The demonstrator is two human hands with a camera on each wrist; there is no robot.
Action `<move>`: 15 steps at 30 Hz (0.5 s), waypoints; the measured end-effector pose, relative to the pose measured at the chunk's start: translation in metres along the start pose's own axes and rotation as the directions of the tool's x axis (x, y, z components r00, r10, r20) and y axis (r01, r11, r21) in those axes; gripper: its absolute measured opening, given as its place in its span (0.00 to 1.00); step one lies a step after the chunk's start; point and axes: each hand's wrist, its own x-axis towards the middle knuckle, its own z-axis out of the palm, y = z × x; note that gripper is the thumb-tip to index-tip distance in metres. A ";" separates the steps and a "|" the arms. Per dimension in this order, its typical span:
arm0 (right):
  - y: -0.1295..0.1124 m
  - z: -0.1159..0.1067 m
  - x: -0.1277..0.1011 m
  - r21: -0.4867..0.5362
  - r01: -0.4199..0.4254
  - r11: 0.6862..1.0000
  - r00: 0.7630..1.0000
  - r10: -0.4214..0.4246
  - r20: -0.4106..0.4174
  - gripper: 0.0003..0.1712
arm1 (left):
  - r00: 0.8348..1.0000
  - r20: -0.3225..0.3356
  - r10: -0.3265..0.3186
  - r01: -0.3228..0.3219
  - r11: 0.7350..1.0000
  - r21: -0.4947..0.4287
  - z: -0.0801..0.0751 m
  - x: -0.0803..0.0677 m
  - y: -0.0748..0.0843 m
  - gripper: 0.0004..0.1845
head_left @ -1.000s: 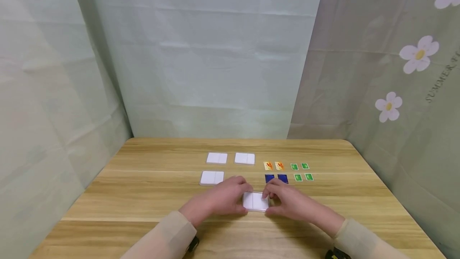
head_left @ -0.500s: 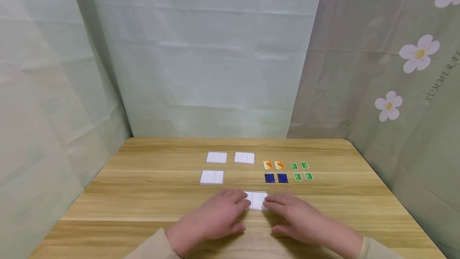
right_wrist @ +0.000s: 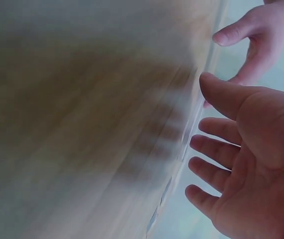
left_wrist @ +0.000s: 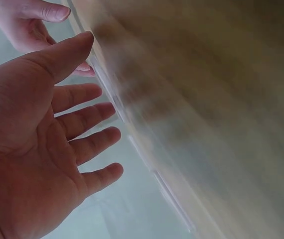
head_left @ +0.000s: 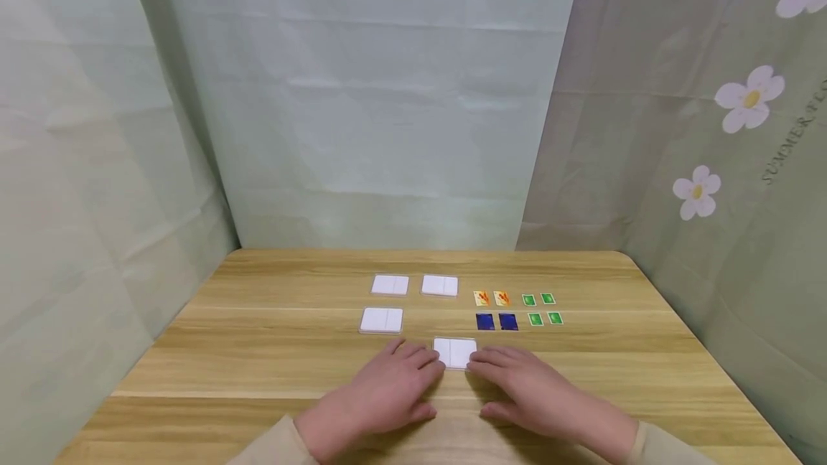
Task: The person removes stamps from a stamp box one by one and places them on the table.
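A white rectangular card (head_left: pixel 455 353) with a line across it and a clear rim lies flat near the middle of the table. At its left end are the fingertips of my left hand (head_left: pixel 390 390), palm down with fingers extended and the thumb spread toward me. My right hand (head_left: pixel 536 393) mirrors this at the right end, fingertips right at the card's edge. From below, the left wrist view shows the left palm (left_wrist: pixel 37 134) with spread, straight fingers. Likewise the right palm (right_wrist: pixel 261 154) appears in the right wrist view, holding nothing.
Three similar white cards lie farther back: back left (head_left: pixel 390 285), back right (head_left: pixel 440 285) and one nearer (head_left: pixel 381 320). To their right are orange squares (head_left: pixel 492 298), dark blue squares (head_left: pixel 497 321) and several green squares (head_left: pixel 542 308). Curtains (head_left: pixel 388 128) enclose the wooden table (head_left: pixel 258 357).
Both hands have let go of their pinch on the card's ends and flattened, palms down. The card has slid slightly away from me and to the left. The other pieces stay put.
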 end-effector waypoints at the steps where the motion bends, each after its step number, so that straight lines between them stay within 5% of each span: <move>1: 0.001 0.001 0.002 -0.012 0.011 1.000 1.000 -0.011 -0.014 0.34 | 1.000 -0.006 -0.002 0.002 1.000 0.000 0.000 0.001 -0.001 0.34; 15: 0.014 0.007 0.044 0.015 -0.027 1.000 0.998 0.028 -0.059 0.33 | 0.998 -0.031 -0.050 0.049 0.999 -0.015 0.005 0.015 -0.023 0.29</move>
